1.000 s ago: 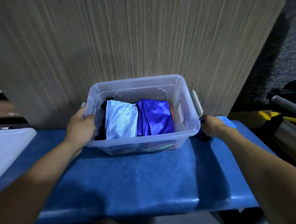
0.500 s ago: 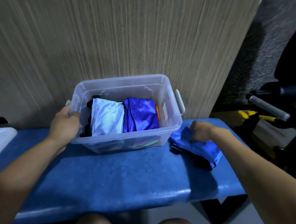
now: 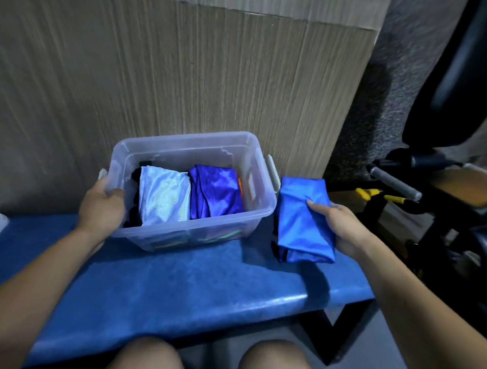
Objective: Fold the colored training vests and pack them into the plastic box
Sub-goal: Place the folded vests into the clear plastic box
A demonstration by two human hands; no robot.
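Gripping the plastic box (image 3: 259, 214) at frame centre on the blue tabletop (image 3: 188, 290), our left hand (image 3: 100, 211) curls fingers over its rim; our right hand (image 3: 345, 229) pinches a folded blue vest (image 3: 300, 217) just right of it. Folded vests (image 3: 189, 200) lie inside.

I see both forearms (image 3: 418, 309) bare with no sleeves, the hands ungloved, and two bare knees (image 3: 143, 359) at the bottom

Glossy satin-like cloth vests (image 3: 303, 220), a translucent smooth plastic box (image 3: 259, 211), a blue bench (image 3: 188, 290) with a faint sheen.
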